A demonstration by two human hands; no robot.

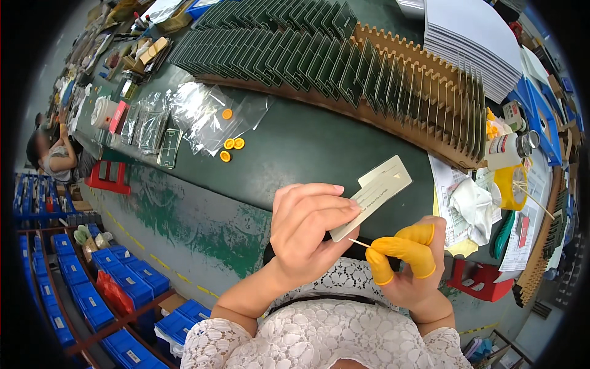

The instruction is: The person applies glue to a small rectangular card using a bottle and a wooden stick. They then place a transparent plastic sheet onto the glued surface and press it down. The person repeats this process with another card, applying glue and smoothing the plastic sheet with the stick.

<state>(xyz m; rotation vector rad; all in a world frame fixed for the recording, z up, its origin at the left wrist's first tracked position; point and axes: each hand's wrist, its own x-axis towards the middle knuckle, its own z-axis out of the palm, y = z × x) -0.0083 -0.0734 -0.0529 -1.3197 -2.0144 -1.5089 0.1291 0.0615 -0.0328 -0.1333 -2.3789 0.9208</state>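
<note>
My left hand grips a flat, pale grey-cream panel with dark printing and a notched far end, its fingers across the near part. Yellow finger cots cover the thumb and two fingers of my right hand. Pinched in them is a thin pale stick, its end close to the panel's near edge; whether it touches cannot be made out. Both hands are above the table's near edge, over my lap.
Slotted brown racks of dark green panels span the far side of the green table. Yellow finger cots lie near clear plastic bags. On the right are a bottle, a yellow tape roll and white cloth.
</note>
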